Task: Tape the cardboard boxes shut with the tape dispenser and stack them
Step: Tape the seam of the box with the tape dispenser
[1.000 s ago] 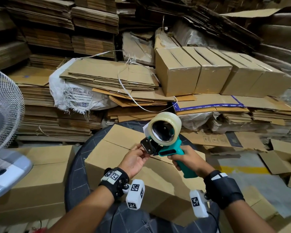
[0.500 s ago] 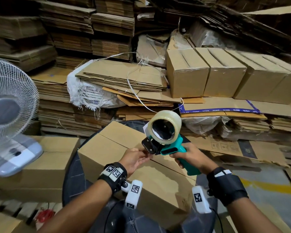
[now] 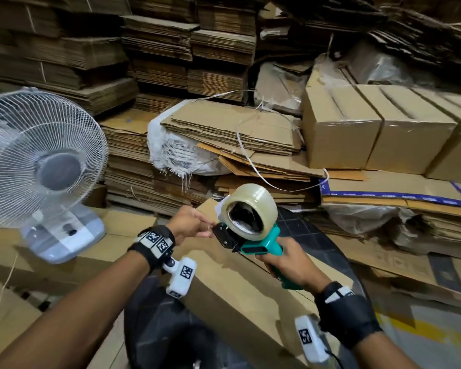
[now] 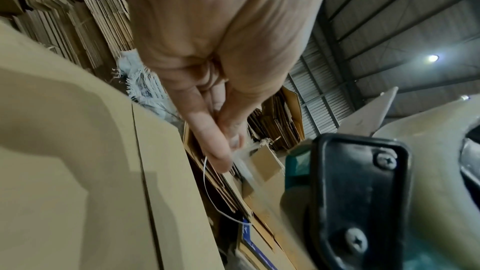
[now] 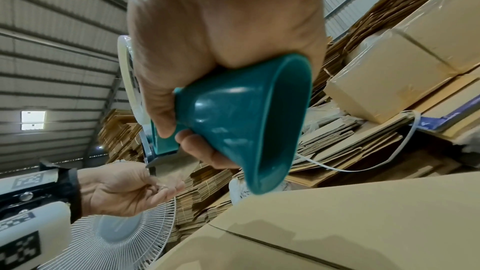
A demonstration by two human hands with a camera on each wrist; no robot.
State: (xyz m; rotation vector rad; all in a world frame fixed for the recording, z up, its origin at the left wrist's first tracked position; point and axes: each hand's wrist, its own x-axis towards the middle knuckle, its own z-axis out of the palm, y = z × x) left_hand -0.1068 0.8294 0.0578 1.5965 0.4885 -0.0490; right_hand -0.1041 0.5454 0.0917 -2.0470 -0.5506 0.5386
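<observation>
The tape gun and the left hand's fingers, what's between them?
A clear strip of tape, pinched by the left hand and running to the tape dispenser; the left wrist view shows it.

- corrugated metal roof (image 5: 59, 52) overhead, ceiling lamp (image 4: 432, 58) lit
- flattened cardboard stacks (image 3: 155, 54) line the back
- white table fan (image 3: 41, 166) at left
- yellow line on grey floor (image 3: 421, 331)

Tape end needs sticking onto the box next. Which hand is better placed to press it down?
Left. The left hand pinches the tape end at the dispenser's mouth, just above the box. The right hand grips the tape dispenser by its handle.
</observation>
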